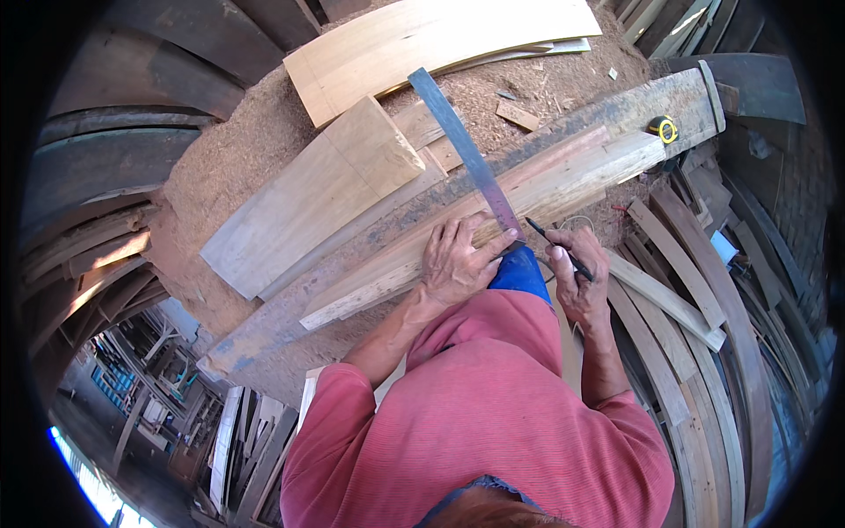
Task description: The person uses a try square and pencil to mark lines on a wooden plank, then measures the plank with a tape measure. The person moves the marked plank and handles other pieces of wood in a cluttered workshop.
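Beneath the spread left hand (458,257) lies a plank (576,176), right hand (577,289) pinching a pen (536,229)

The head-worn fisheye view faces steeply down, close above the bare left hand (459,257) and bare right hand (578,271).

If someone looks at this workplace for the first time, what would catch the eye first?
Probably the red shirt at lower middle, then the long flat blade across the pale timber. By the blade's near end, the left grip rests and the right grip holds a dark pen-like tool. A yellow-and-black tape measure stands out at upper right.
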A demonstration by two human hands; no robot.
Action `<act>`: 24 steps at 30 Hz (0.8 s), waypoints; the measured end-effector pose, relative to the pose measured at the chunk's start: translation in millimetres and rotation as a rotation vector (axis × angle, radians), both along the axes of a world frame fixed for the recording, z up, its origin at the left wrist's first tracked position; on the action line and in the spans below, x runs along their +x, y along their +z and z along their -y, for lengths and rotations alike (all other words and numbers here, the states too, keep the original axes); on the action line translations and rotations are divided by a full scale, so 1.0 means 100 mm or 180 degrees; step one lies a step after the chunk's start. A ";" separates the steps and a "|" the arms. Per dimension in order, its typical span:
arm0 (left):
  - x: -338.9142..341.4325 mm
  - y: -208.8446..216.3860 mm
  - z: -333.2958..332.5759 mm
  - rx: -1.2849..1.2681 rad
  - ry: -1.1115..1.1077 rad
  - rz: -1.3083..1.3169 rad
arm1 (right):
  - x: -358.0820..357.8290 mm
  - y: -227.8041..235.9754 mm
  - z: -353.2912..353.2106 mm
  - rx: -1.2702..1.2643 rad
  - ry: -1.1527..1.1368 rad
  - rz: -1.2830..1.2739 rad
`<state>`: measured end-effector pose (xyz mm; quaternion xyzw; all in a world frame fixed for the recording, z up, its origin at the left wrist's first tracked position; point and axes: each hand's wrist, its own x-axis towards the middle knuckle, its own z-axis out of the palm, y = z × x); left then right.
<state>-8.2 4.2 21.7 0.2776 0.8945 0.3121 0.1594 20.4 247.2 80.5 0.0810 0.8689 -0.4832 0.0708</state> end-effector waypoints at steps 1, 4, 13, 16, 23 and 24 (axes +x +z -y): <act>0.01 0.00 -0.01 -0.0014 0.0013 -0.0014 | -0.01 -0.01 0.00 -0.0013 0.0027 -0.0024; 0.00 0.00 -0.01 -0.0052 0.0019 -0.0032 | -0.04 -0.02 0.01 -0.0049 0.0076 -0.0068; -0.03 0.01 -0.01 -0.0083 -0.0043 -0.0110 | -0.10 -0.03 0.01 -0.0075 0.0096 -0.0135; -0.03 0.01 -0.01 -0.0079 -0.0038 -0.0164 | -0.09 -0.07 0.02 -0.0071 0.0125 -0.0144; 0.02 -0.03 -0.01 0.0004 0.0020 -0.0177 | -0.04 -0.09 0.08 0.0035 0.0424 -0.0323; 0.02 -0.03 -0.01 0.0000 0.0012 -0.0166 | -0.02 -0.05 0.08 0.0094 0.0449 -0.0338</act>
